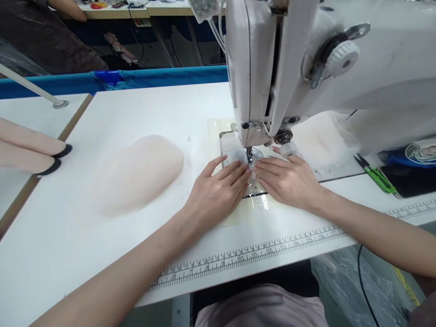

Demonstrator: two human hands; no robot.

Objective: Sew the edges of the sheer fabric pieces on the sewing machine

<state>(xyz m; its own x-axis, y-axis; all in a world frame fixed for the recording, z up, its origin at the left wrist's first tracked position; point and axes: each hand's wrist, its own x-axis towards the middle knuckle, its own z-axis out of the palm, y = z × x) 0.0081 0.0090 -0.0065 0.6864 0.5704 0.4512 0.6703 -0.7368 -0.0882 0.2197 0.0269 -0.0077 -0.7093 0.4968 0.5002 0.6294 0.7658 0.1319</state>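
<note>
My left hand (220,188) lies palm down to the left of the needle, fingers stretched out flat and thumb apart. From the other side my right hand (288,179) rests flat, its fingertips almost meeting the left ones just in front of the presser foot (250,156). A small sheer whitish piece of fabric (236,156) seems to lie at the foot, partly hidden by my fingers. Above both hands stands the head of the white sewing machine (262,68). The metal needle plate (257,188) shows beneath my fingertips.
Pale sheer fabric (146,172) lies at left; more whitish fabric (323,141) sits under the machine arm. Green thread snips (379,177) are at right. Two beige dark-ended pieces (30,145) lie far left. A ruler strip (238,261) runs along the front edge. Another person's arm (70,9) shows behind.
</note>
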